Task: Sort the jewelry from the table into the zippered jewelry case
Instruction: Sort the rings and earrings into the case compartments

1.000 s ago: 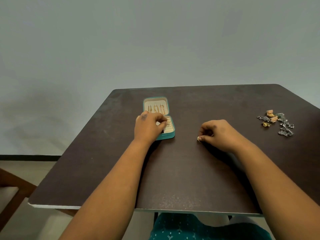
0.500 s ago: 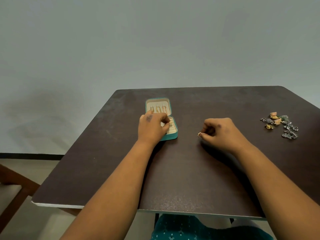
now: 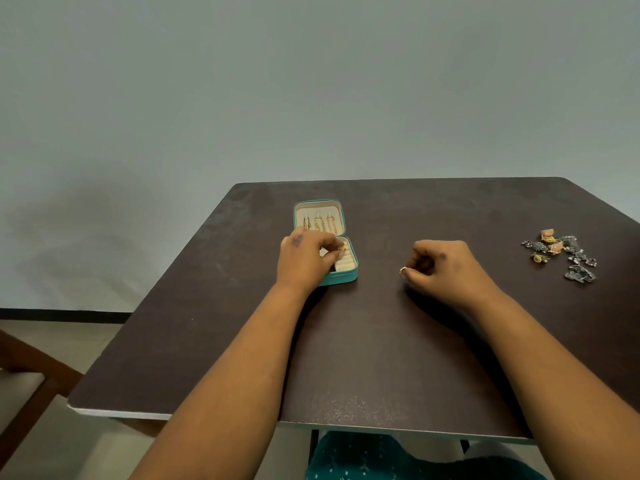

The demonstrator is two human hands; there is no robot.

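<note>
Leftmost, a wooden chair (image 3: pixel 31 372) pokes in at the lower corner, beside the dark brown bench (image 3: pixel 363 341) that fills the middle of the view below a plain grey wall (image 3: pixel 311 81). On the bench's far left part lies the teal zippered jewelry case (image 3: pixel 341 276), opened flat, its cream lid lying away from the person and its cream tray toward them. Gold chains (image 3: pixel 320 224) hang in a row inside the lid. The left hand (image 3: pixel 304 259) rests over the left side of the tray, fingers curled, pinching a small gold piece (image 3: pixel 341 250) just above the ring rolls; what kind of piece it is cannot be made out. Further right, well apart from the case, the right hand (image 3: pixel 441 268) sits on the bare bench with its fingers curled under, thumb and forefinger pinching a small gold ring (image 3: pixel 402 270) at the hand's left tip, touching or just above the surface. Near the right edge of the bench lies the loose pile of jewelry (image 3: pixel 561 252), a scatter of dark silver-toned pieces mixed with several gold and orange ones, well clear of both hands. At the bottom edge a teal patterned garment (image 3: pixel 363 459) shows beneath the bench.
</note>
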